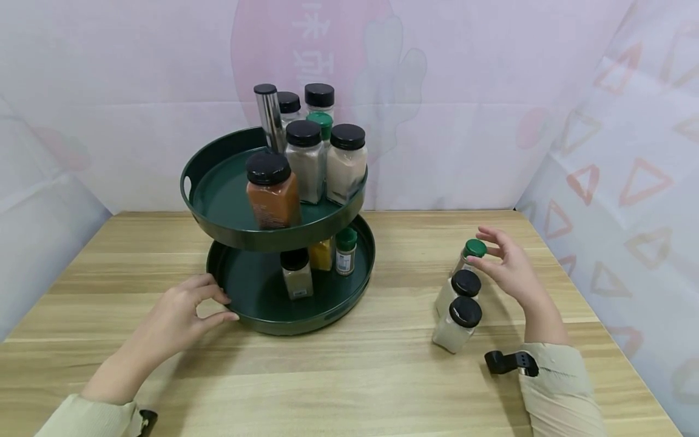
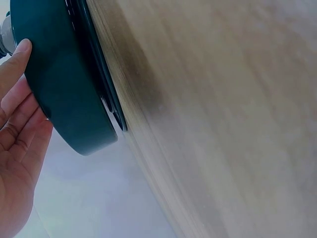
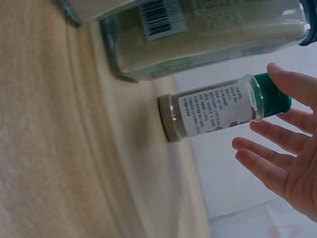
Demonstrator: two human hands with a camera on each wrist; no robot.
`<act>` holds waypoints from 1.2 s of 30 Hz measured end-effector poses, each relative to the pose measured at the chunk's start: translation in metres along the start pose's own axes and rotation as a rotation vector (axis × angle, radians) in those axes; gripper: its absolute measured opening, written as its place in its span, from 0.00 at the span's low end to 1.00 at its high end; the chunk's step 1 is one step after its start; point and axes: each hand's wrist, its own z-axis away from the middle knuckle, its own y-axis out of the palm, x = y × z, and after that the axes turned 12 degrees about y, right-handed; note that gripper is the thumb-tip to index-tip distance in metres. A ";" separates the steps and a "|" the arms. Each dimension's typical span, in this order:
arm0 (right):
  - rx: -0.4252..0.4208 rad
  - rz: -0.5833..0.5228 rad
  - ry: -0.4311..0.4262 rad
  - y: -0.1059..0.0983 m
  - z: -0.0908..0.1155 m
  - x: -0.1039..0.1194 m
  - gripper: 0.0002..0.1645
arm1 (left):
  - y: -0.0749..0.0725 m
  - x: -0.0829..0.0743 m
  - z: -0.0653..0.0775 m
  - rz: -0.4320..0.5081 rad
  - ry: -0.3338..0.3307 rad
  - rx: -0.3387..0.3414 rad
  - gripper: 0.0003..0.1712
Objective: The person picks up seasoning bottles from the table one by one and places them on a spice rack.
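A dark green two-tier spice rack stands left of the middle on the wooden table. My left hand is at the near-left side of its lower tray, thumb and fingers pinching the rim. On the right, my right hand holds a small spice bottle by its green cap, thumb on one side and fingers on the other. The bottle's base is at the tabletop. In front of it stand two square spice jars with black lids, a farther one and a nearer one.
The upper tray carries a jar of orange powder, a steel cylinder and several other jars. On the lower tray are a black-lidded jar, a yellow container and a green-capped bottle. A printed cloth hangs behind the table.
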 end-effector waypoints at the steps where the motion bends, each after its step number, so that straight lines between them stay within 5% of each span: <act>1: 0.004 -0.002 0.003 0.001 -0.001 -0.001 0.44 | 0.000 0.000 0.000 0.001 0.000 -0.001 0.17; 36: 0.113 -0.109 0.037 0.017 -0.010 -0.020 0.26 | 0.000 -0.001 -0.002 -0.008 0.001 0.004 0.17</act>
